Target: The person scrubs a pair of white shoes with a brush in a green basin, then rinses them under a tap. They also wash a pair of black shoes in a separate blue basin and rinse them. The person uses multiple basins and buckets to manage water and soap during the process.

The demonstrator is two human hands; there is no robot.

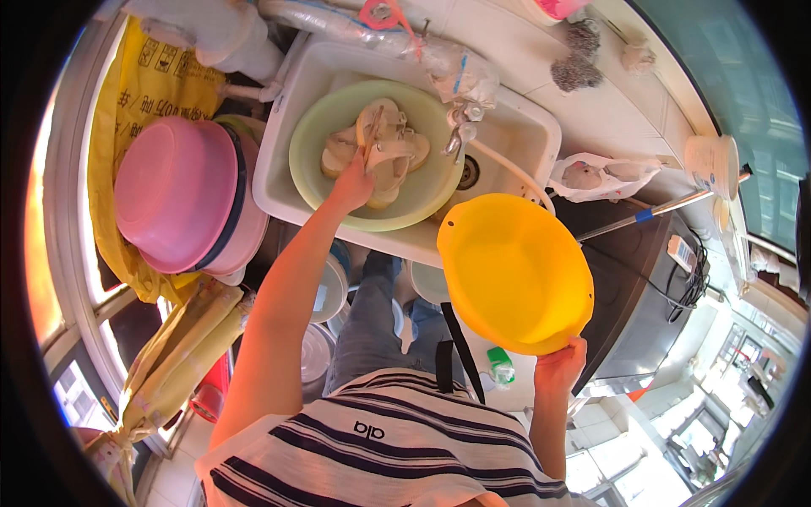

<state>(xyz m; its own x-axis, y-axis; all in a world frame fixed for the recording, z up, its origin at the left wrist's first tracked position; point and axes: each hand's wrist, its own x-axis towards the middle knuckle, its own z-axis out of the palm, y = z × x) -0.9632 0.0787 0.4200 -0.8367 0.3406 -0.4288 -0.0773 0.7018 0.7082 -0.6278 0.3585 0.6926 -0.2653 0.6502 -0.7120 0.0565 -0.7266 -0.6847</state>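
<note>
A pale green plastic basin [310,184] rests in the white sink [532,127]. Several light-coloured strapped sandals [388,166] lie in that basin. My left hand [355,180] reaches over the basin's near rim with its fingers closed on a sandal; its exact grip is partly hidden. On the right, my right hand [561,364] holds a yellow plastic basin [516,272] by its lower rim. This basin is tilted with its inside towards me, over the sink's front right corner, and nothing shows inside it.
A metal faucet [466,123] with a wrapped pipe stands behind the basin. Pink basins [177,190] are stacked at the left, by a yellow sack [152,82]. Lidded buckets [329,291] stand under the sink. A dark appliance top [624,272] with a cable [694,279] lies right.
</note>
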